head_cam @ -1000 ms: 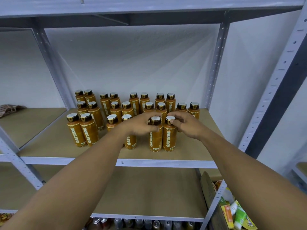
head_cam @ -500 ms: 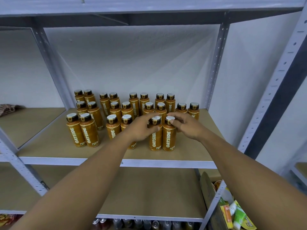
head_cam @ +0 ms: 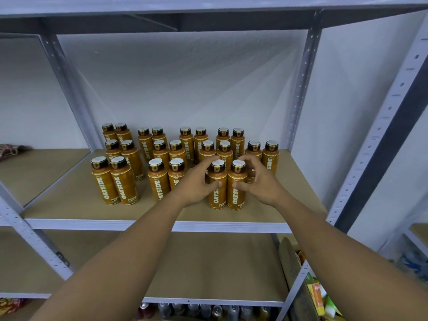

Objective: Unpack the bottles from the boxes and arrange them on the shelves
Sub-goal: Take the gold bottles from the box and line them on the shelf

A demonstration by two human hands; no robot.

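Several orange OATSIDE bottles with dark caps stand in pairs on the brown shelf board (head_cam: 69,205). The front right pair stands upright near the shelf's front edge. My left hand (head_cam: 196,184) curls round the left bottle of that pair (head_cam: 217,195), thumb on its label and fingers behind its neck. My right hand (head_cam: 259,181) curls round the right bottle of the pair (head_cam: 236,198) in the same way. Both bottles rest on the board, touching each other. Another bottle is partly hidden behind my right hand.
Grey metal uprights (head_cam: 301,89) frame the bay. The lower shelf board (head_cam: 208,262) is bare. A cardboard box (head_cam: 289,262) with colourful packets sits at the lower right. Several cans (head_cam: 208,311) stand on the bottom level. A cloth (head_cam: 11,150) lies on the left shelf.
Both hands have slid from the caps of the front pair down onto the bottles' bodies. The two bottles stay in place on the shelf.
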